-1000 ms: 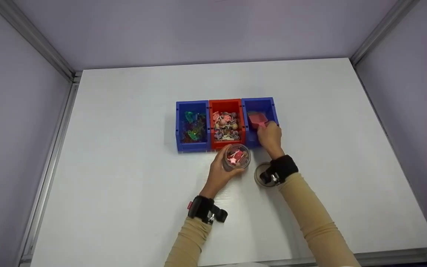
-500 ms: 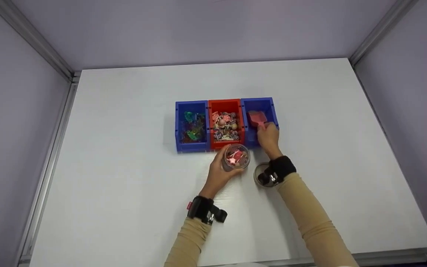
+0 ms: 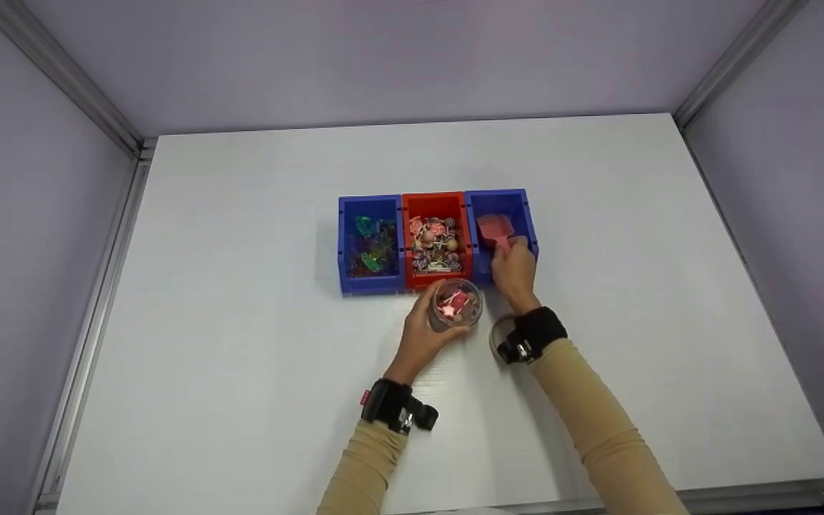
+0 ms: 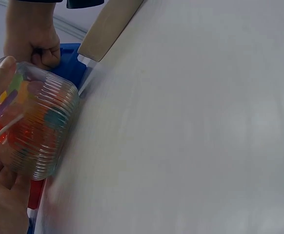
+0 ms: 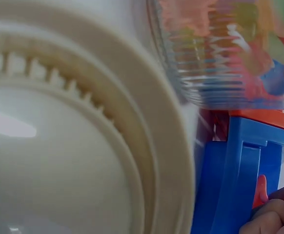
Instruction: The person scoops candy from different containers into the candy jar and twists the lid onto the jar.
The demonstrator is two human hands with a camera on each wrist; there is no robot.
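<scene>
**Right hand slips nearer on the scoop; jar stays put**

Since a second ago the right hand (image 3: pixel 514 268) has drawn slightly toward the person along the right blue bin (image 3: pixel 526 214), and its wrist now covers more of the cream lid (image 3: pixel 495 336) lying on the table; the jar has not shifted.

Gripped by its handle in the right hand's curled fingers, the pink scoop (image 3: pixel 494 227) sits with its bowl inside the right blue bin. The right wrist view shows only fingertips (image 5: pixel 271 217) against the bin's blue wall, with the ribbed inside of the lid filling most of the picture.

Just in front of the red bin (image 3: pixel 435 202), the clear ribbed jar (image 3: pixel 456 303) stands on the table, open-topped, with pink and red pieces inside. The left hand (image 3: pixel 423 336) is wrapped round the jar's side, thumb and fingers curled against the glass.

Red bin holds a heap of mixed small pieces. Beside it, the left blue bin (image 3: pixel 346 236) holds green and dark pieces. All three bins touch in a row on the white table (image 3: pixel 240 286), with lilac walls around.
</scene>
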